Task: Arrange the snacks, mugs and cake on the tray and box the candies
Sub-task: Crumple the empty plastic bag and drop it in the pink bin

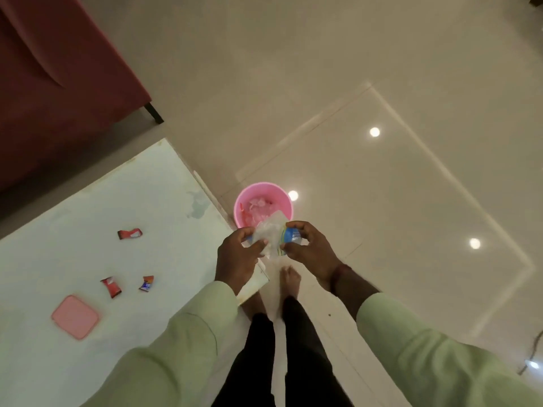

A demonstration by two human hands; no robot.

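The person stands at the corner of the bench, with the left hand and right hand both pinched on a clear plastic wrapper with blue print, held above a pink bin on the floor that already holds crumpled wrapping. It looks like empty packaging about to be thrown away, though blur hides whether anything is inside. On the bench lie three torn red wrapper scraps and a pink lid. No tray, mugs, cake or candies show here, so their progress cannot be judged; the scraps at least are not cleared.
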